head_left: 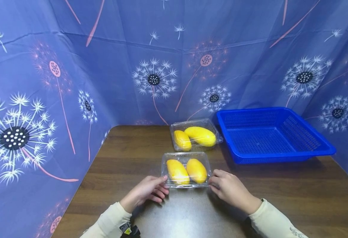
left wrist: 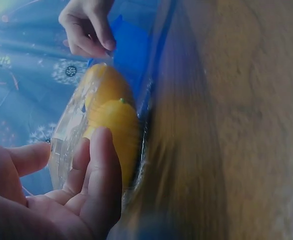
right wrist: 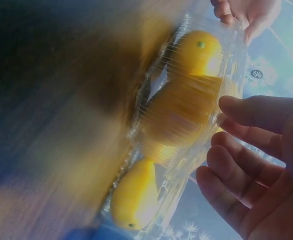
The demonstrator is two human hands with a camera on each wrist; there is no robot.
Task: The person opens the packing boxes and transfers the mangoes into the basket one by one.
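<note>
A clear plastic clamshell box (head_left: 189, 186) with two yellow mangoes (head_left: 196, 171) inside sits on the table in front of me, its lid over the fruit. At its near left corner my left hand (head_left: 147, 190) pinches the edge, thumb toward the top and the other fingers along the side. My right hand (head_left: 229, 188) pinches the near right corner between thumb and bent forefinger. Right behind it stands a second clear box (head_left: 174, 127) holding two more mangoes (head_left: 202, 136), untouched by either hand. Ribbed box walls show close up in the right wrist view.
A blue perforated plastic basket (head_left: 281, 154) stands at the back right, beside the second box. The brown wooden table (head_left: 126, 165) ends at a blue cloth (head_left: 117, 82) printed with dandelions, hung behind and on both sides.
</note>
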